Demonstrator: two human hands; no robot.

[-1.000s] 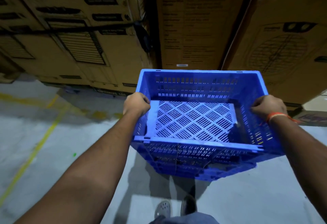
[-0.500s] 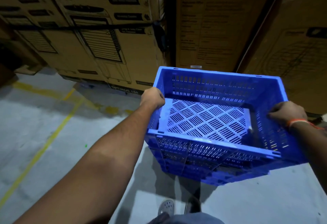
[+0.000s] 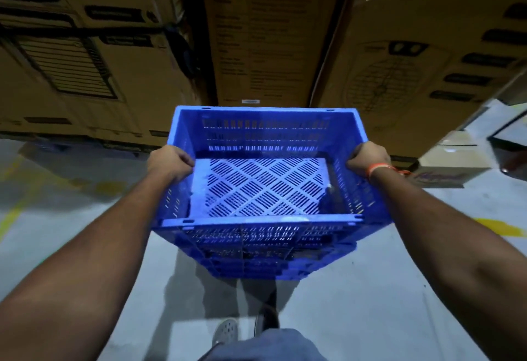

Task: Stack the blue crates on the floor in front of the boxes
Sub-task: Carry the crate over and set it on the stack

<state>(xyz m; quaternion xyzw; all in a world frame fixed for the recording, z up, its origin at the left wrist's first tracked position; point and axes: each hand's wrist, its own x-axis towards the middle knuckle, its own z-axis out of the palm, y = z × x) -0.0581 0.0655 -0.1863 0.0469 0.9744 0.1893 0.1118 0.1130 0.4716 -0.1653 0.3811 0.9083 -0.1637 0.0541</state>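
- Blue crate (image 3: pixel 265 189) is sitting mid-frame, held up off the floor (image 3: pixel 71 232), open top facing the cam; slotted base is showing inside.
- Left hand (image 3: pixel 169 161) is gripping the crate's left rim, fingers curled over the edge – grip closed on it.
- Right hand (image 3: pixel 368 159) is gripping the right rim the same way; orange band (image 3: pixel 379 169) is sitting on that wrist.
- Below the near wall more blue slotted plastic is showing; can't tell if it's a 2nd crate.
- Cardboard boxes (image 3: pixel 271 32) are filling the top of frame, w/ the crate's far rim just in front of them.
- Shoe (image 3: pixel 225 332) is showing at bottom centre, on the floor.
- Yellow floor lines (image 3: pixel 499 226) are running at left & right edges.
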